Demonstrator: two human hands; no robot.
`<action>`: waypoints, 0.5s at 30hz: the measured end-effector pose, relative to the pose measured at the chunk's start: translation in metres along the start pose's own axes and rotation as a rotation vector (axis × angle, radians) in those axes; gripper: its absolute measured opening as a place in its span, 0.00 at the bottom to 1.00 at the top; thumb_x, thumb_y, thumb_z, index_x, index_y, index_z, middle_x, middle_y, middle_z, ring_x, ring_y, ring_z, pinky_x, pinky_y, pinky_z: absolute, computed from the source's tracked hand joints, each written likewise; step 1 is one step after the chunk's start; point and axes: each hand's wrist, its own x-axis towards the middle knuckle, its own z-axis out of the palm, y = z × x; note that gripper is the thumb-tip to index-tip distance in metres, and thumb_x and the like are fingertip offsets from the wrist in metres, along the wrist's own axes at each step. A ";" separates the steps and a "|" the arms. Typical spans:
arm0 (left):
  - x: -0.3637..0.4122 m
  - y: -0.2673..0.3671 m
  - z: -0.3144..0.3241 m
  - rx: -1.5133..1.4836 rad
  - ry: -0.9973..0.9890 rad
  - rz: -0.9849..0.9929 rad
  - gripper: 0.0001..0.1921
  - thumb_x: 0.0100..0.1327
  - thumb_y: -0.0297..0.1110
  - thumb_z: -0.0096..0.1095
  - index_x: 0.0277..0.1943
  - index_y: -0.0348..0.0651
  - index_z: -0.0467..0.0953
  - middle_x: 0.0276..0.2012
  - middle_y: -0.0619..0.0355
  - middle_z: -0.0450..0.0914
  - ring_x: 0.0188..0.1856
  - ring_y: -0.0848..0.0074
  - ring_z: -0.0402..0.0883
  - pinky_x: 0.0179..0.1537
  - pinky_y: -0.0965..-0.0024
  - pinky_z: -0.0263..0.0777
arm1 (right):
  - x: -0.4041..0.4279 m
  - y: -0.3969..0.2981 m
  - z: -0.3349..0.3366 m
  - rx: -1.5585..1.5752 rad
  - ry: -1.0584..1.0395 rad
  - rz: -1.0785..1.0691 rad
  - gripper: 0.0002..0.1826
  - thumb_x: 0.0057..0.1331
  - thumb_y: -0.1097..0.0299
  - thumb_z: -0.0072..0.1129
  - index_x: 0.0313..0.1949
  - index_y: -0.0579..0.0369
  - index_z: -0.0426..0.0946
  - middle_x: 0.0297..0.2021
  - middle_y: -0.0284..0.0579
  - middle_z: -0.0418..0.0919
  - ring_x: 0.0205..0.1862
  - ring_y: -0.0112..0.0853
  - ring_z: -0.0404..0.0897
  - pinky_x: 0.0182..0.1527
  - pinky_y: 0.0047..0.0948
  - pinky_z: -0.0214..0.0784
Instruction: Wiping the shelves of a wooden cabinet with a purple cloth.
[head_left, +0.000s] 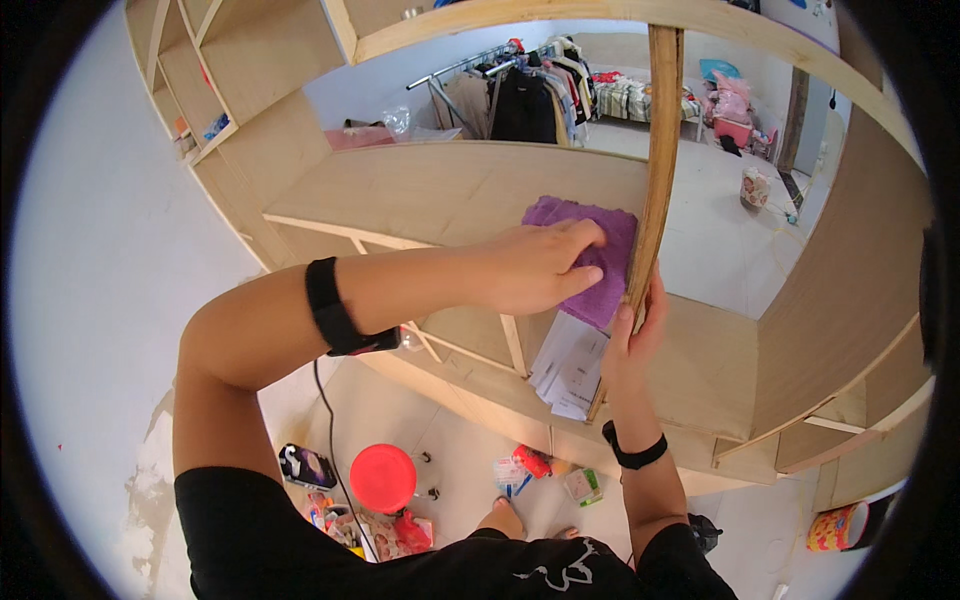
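My left hand (551, 262) bunches a folded purple cloth (611, 247) between thumb and fingers. The cloth lies over the wooden shelf board (450, 184) and meets the left side of an upright wooden post (661, 135). Lower on that post, my right hand (636, 341) grips it, thumb to the left and fingers to the right. Below the cloth, several printed paper sheets (574, 367) sit beside the post, partly covered by the cloth. The fingertips of my left hand are partly hidden in the fabric.
Wooden cabinet panels surround the opening, with a curved side panel (832, 217) at right. On the floor are a red round stool (382, 478), a red can (532, 460) and a patterned bucket (838, 526). A cable (328, 420) hangs at left. Beyond stands a clothes rack (517, 97).
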 end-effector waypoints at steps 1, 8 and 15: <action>0.012 -0.005 0.005 0.008 0.003 0.015 0.23 0.74 0.42 0.40 0.63 0.38 0.69 0.71 0.36 0.54 0.74 0.50 0.51 0.72 0.56 0.50 | -0.001 0.003 -0.002 -0.049 0.001 -0.012 0.34 0.74 0.55 0.43 0.70 0.69 0.52 0.67 0.59 0.61 0.65 0.44 0.65 0.66 0.39 0.55; 0.135 -0.074 0.009 0.986 -0.188 0.643 0.28 0.74 0.45 0.36 0.72 0.42 0.54 0.74 0.38 0.48 0.75 0.48 0.48 0.71 0.47 0.50 | -0.006 0.001 0.005 -0.140 0.112 -0.003 0.35 0.74 0.51 0.41 0.69 0.69 0.55 0.65 0.59 0.64 0.62 0.44 0.67 0.65 0.39 0.56; 0.242 -0.077 -0.039 0.483 -0.336 0.102 0.36 0.70 0.57 0.42 0.74 0.48 0.50 0.75 0.48 0.50 0.72 0.53 0.57 0.68 0.51 0.55 | -0.012 0.009 0.012 -0.091 0.241 -0.035 0.34 0.74 0.48 0.39 0.65 0.69 0.58 0.60 0.53 0.67 0.61 0.37 0.67 0.63 0.35 0.57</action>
